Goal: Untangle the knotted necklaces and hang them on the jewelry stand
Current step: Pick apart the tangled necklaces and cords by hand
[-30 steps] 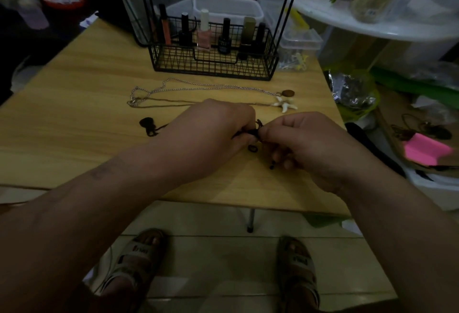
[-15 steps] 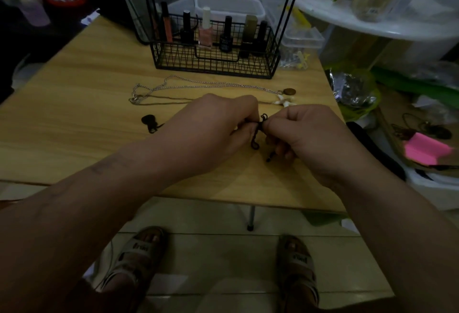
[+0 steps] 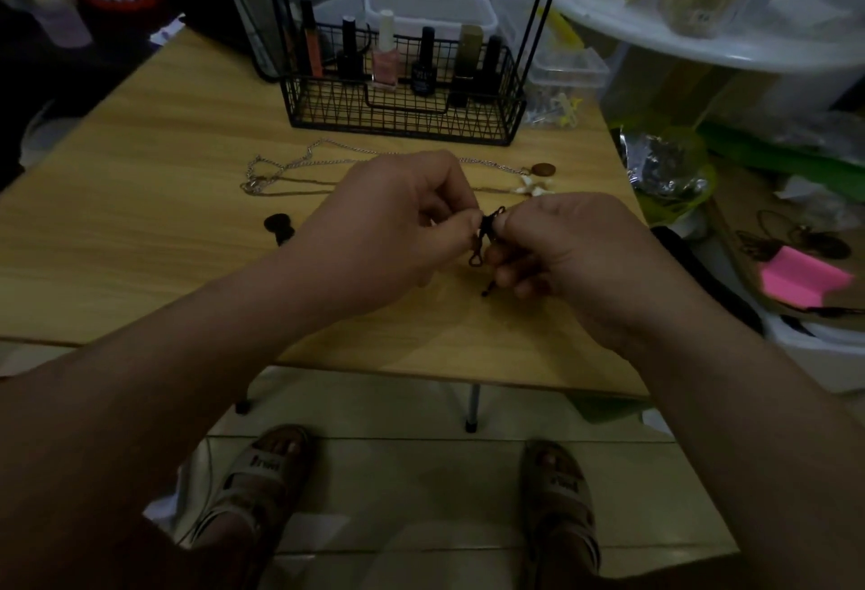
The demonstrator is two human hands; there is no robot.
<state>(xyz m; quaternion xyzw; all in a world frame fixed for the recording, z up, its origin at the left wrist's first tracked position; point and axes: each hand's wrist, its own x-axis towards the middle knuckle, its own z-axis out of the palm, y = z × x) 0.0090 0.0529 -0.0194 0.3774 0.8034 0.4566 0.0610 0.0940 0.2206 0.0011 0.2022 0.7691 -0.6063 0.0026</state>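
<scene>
Fingertips (image 3: 461, 227) of the left hand (image 3: 398, 224) and fingertips (image 3: 512, 224) of the right hand (image 3: 575, 257) meet tip to tip. Each set is pressed together on the knotted part of a black cord necklace (image 3: 487, 234). The knot sits between the two pinches. A small loop of the cord hangs just below the left fingertips, and a short loose end shows under the right fingers, which curl inward beneath the pinch. Both hands are held over the near half of the wooden table (image 3: 140, 238).

Just beyond the fingers, a silver chain necklace (image 3: 290, 163) lies stretched across the tabletop, its bunched end off to the left. At its other end, beyond the right fingertips, rest a white starfish pendant (image 3: 533, 189) and a round brown pendant (image 3: 543, 169), close together. To the left of the left hand, a black pendant (image 3: 277, 224) lies on the table. Whether it belongs to the pinched cord cannot be told.

Farther beyond the fingers, near the far edge of the table, stands the wire jewelry stand (image 3: 402, 121), a black mesh basket with thin rods rising out of frame. Nail polish bottles (image 3: 386, 60) stand upright inside the basket. A clear plastic tub (image 3: 430, 14) sits behind it. Well to the right of the right hand, off the table, lies a pink paper pad (image 3: 800, 280). Below the hands, two sandalled feet (image 3: 262, 472) rest on the tiled floor.
</scene>
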